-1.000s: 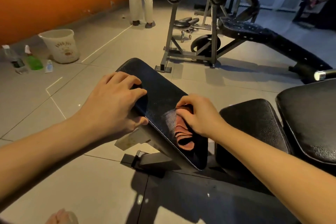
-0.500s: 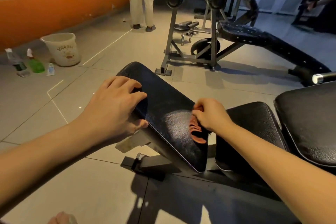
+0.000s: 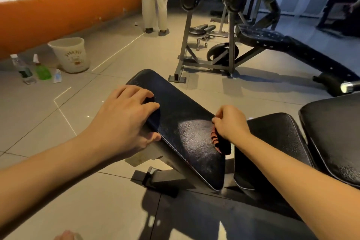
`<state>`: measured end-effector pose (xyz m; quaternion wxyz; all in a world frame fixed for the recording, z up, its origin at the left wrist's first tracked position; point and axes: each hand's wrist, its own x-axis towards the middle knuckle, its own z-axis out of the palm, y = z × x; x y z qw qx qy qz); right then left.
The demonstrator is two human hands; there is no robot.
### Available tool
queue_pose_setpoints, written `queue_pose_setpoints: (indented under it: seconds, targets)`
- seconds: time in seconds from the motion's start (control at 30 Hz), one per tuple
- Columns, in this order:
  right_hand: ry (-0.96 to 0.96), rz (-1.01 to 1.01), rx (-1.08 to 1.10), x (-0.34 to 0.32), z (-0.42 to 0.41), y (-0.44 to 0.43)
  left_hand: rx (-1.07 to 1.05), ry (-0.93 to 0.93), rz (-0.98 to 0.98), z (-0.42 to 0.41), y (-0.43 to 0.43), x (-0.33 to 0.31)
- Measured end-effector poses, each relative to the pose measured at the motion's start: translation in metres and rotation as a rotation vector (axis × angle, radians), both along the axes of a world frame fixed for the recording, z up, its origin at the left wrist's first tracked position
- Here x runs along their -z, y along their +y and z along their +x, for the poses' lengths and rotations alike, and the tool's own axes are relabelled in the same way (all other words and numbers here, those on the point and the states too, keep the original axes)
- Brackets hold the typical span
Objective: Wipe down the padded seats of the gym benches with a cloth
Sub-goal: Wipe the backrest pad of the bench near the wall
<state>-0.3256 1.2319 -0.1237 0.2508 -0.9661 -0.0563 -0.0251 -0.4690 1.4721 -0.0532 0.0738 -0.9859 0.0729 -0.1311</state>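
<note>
Tiled floor (image 3: 48,119); left hand (image 3: 120,121) grips bench pad (image 3: 185,122) left edge; right hand (image 3: 229,122) fingers (image 3: 219,115) clutch cloth (image 3: 221,143) at right edge.

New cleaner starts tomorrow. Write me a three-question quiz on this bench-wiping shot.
1. True or false: the left hand holds the cloth.
2. Where on the pad is the cloth? A) far end B) right edge C) left edge
3. Fill in: the wall behind the bucket is ___.
Key: 1 false; 2 B; 3 orange.
</note>
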Motion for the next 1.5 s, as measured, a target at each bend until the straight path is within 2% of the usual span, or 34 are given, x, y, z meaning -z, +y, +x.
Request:
queue_pose_setpoints:
  seconds: [0.1,0.17,0.23,0.33,0.4,0.5,0.53,0.63,0.7,0.73,0.83,0.87,1.0,1.07,1.17,1.2,1.23,1.33,1.37,1.43,1.5]
  targets:
    - [-0.107,0.229,-0.333,-0.022,-0.029,0.041,-0.002,-0.001,0.018,0.000,0.002,-0.002]
    - [-0.168,0.203,-0.493,-0.027,-0.039,0.051,0.000,0.003,0.009,0.001,0.001,-0.004]
    - [-0.144,0.149,-0.344,-0.017,-0.018,0.037,-0.005,0.016,-0.004,0.000,-0.002,-0.005]
    - [0.013,0.032,-0.035,-0.005,0.010,0.009,-0.006,0.007,0.006,0.000,-0.001,-0.001]
    - [-0.050,0.067,-0.093,-0.007,0.004,0.021,-0.003,-0.004,0.008,0.001,0.001,0.001]
    - [-0.159,0.193,-0.392,-0.025,-0.021,0.056,-0.004,-0.004,0.018,0.002,0.002,-0.002]
    - [-0.173,0.190,-0.400,-0.025,-0.017,0.059,-0.004,-0.004,0.011,0.002,0.001,-0.002]
    - [-0.078,0.143,-0.114,-0.015,0.018,0.035,-0.008,-0.010,-0.006,0.002,-0.002,-0.003]
    - [-0.030,0.099,-0.025,-0.007,0.024,0.022,-0.014,-0.015,-0.005,0.001,-0.001,-0.001]
    - [-0.059,0.110,-0.078,-0.009,0.020,0.027,-0.014,-0.016,-0.001,0.001,0.000,0.000]
    - [-0.154,0.195,-0.422,-0.028,-0.006,0.059,-0.011,-0.018,0.010,0.001,0.003,0.001]
    - [-0.179,0.180,-0.450,-0.030,-0.005,0.063,-0.008,-0.019,0.006,0.001,0.003,0.000]
    - [-0.074,0.093,-0.071,-0.019,0.028,0.033,-0.010,-0.014,-0.016,0.001,-0.002,-0.003]
    - [-0.076,0.093,-0.149,-0.018,0.018,0.035,-0.007,-0.014,-0.002,0.002,0.000,-0.001]
    - [-0.141,0.200,-0.549,-0.035,-0.014,0.056,-0.006,-0.025,0.008,0.001,0.004,0.002]
    - [-0.157,0.189,-0.572,-0.035,-0.012,0.054,-0.006,-0.023,0.003,0.002,0.005,0.001]
    - [-0.159,0.181,-0.512,-0.030,-0.002,0.048,-0.002,-0.017,-0.002,0.002,0.004,0.001]
    - [-0.038,0.007,-0.086,-0.009,0.028,0.015,0.006,-0.024,-0.015,0.002,0.002,0.000]
    - [-0.012,-0.018,-0.018,-0.004,0.027,0.011,0.005,-0.023,-0.015,0.001,0.002,0.000]
    - [-0.034,0.080,-0.086,-0.009,0.008,0.022,0.011,-0.026,-0.014,0.002,0.005,0.002]
    - [-0.074,0.237,-0.346,-0.024,-0.026,0.044,0.013,-0.034,-0.011,0.001,0.006,0.003]
